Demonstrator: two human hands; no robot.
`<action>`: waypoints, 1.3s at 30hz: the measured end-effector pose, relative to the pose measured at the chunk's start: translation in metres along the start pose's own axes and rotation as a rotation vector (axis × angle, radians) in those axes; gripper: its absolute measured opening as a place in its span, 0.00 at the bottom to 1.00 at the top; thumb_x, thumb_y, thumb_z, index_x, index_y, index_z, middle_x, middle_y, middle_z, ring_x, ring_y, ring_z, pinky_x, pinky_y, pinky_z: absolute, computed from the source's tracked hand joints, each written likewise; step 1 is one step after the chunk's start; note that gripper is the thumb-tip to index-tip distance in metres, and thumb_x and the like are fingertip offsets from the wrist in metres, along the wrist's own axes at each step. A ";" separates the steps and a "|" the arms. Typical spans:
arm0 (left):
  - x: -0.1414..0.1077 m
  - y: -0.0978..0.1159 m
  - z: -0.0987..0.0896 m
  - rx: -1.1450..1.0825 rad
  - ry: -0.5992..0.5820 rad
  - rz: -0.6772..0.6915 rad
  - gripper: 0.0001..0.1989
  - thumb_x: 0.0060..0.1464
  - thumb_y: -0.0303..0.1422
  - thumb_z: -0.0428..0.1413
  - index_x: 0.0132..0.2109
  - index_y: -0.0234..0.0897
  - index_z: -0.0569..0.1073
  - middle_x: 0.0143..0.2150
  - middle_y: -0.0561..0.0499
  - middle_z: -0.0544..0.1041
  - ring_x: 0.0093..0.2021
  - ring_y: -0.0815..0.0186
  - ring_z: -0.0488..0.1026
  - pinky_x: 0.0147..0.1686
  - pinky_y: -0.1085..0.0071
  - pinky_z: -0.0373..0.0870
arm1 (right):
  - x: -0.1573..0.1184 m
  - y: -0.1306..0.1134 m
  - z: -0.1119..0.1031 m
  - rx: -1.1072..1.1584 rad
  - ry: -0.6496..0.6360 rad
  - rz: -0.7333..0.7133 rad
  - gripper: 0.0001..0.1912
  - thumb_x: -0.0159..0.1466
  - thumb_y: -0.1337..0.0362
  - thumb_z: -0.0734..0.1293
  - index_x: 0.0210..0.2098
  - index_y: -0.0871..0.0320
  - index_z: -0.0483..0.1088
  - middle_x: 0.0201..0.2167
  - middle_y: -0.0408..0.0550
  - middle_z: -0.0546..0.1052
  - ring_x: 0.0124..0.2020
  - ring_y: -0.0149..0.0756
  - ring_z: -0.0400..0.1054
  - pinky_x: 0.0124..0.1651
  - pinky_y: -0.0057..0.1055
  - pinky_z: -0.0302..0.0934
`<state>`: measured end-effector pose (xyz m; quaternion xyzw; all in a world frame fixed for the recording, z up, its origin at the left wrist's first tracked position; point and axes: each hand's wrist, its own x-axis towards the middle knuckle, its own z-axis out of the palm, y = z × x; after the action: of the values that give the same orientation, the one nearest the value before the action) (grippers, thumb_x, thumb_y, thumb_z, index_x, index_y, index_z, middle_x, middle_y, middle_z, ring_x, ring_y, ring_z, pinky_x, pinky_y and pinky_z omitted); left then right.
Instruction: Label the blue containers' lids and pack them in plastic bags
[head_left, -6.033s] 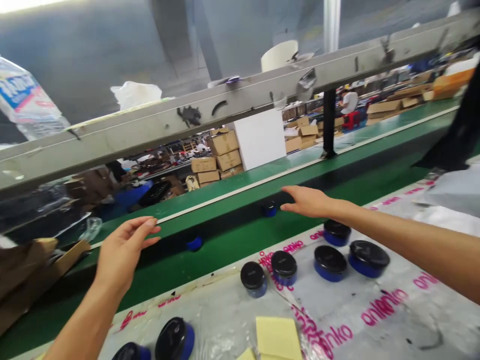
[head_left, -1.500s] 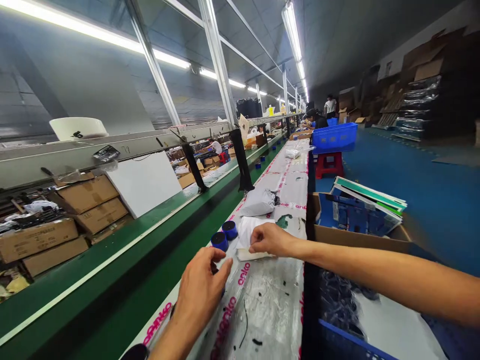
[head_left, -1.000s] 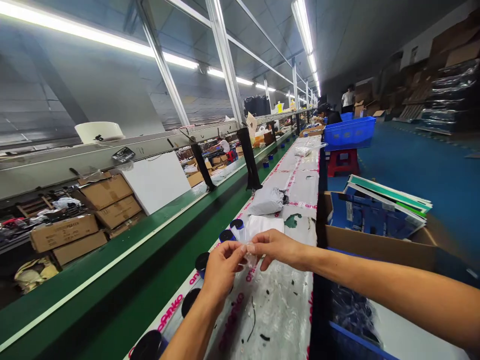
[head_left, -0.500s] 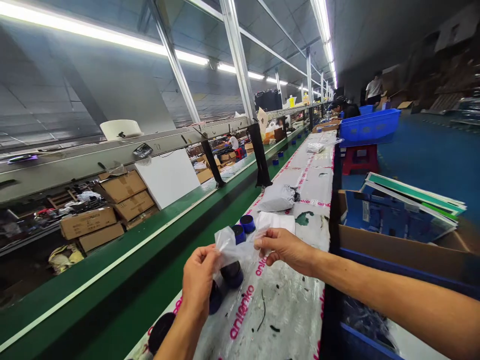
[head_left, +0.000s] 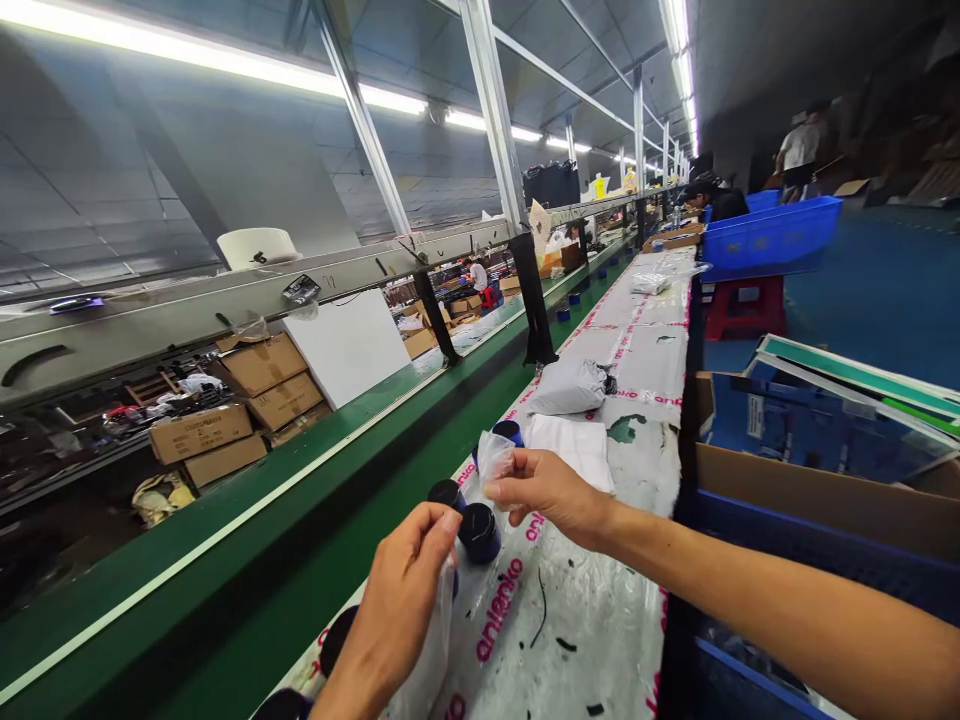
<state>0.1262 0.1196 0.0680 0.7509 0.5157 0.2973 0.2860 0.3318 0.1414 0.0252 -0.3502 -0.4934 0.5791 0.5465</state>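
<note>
My right hand (head_left: 551, 490) pinches a thin translucent plastic bag (head_left: 495, 455) that bunches up beyond the thumb and fingertips. Lower and to the left, my left hand (head_left: 405, 585) is closed, thumb against the fingers. A second stretch of translucent plastic (head_left: 426, 660) hangs down beneath it, seemingly from its grip. Between the hands stands a short dark blue cylinder with a black top (head_left: 480, 532), and a similar cylinder (head_left: 447, 494) is just behind it. Others sit along the bench edge, partly hidden by my left hand and the bag.
A plastic-covered bench (head_left: 577, 600) with pink lettering runs ahead beside a green conveyor belt (head_left: 315, 540). A folded white sheet (head_left: 574, 448) and a grey-white bag (head_left: 570, 388) lie further on. To the right are a cardboard box (head_left: 795, 470) and a blue bin (head_left: 772, 235).
The hands have come apart; plastic no longer stretches between them. My left hand has moved down with plastic hanging below it, while my right hand holds up a bunched bag. The view shifted slightly.
</note>
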 end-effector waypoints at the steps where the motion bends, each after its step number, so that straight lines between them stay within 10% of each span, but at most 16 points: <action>1: 0.001 0.000 0.006 -0.031 0.011 -0.018 0.17 0.57 0.51 0.52 0.39 0.43 0.75 0.32 0.54 0.76 0.34 0.61 0.70 0.34 0.70 0.62 | 0.000 0.002 0.004 -0.029 -0.027 0.002 0.18 0.48 0.56 0.78 0.29 0.59 0.70 0.26 0.41 0.72 0.29 0.30 0.66 0.28 0.26 0.63; 11: 0.012 -0.013 0.016 -0.322 0.027 -0.100 0.22 0.49 0.53 0.61 0.32 0.37 0.74 0.29 0.52 0.75 0.28 0.68 0.63 0.30 0.73 0.60 | -0.007 0.006 0.017 -0.091 -0.166 0.082 0.17 0.50 0.55 0.75 0.29 0.60 0.70 0.25 0.43 0.75 0.26 0.32 0.68 0.26 0.28 0.66; 20: 0.014 -0.015 0.009 0.377 0.225 -0.142 0.11 0.58 0.42 0.53 0.31 0.42 0.72 0.21 0.57 0.69 0.24 0.66 0.64 0.27 0.71 0.53 | 0.014 0.021 0.007 -0.163 0.212 -0.036 0.15 0.57 0.53 0.69 0.33 0.58 0.71 0.23 0.41 0.72 0.23 0.30 0.66 0.25 0.27 0.63; 29: 0.043 -0.034 0.021 0.653 0.272 -0.056 0.04 0.60 0.35 0.54 0.38 0.43 0.73 0.32 0.54 0.78 0.33 0.63 0.73 0.30 0.71 0.53 | 0.049 0.049 -0.021 -0.991 0.161 -0.413 0.04 0.62 0.70 0.65 0.35 0.57 0.73 0.29 0.42 0.77 0.30 0.31 0.69 0.34 0.27 0.60; 39: 0.035 -0.047 0.032 0.868 0.101 0.099 0.06 0.60 0.28 0.52 0.39 0.41 0.74 0.37 0.52 0.78 0.39 0.60 0.74 0.32 0.68 0.52 | 0.034 0.065 -0.033 -1.222 -0.046 -0.432 0.07 0.62 0.72 0.67 0.38 0.57 0.75 0.36 0.46 0.78 0.36 0.35 0.71 0.40 0.29 0.59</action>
<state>0.1313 0.1631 0.0176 0.8097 0.5697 0.1027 -0.0963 0.3392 0.1866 -0.0411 -0.4784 -0.8048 0.0783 0.3424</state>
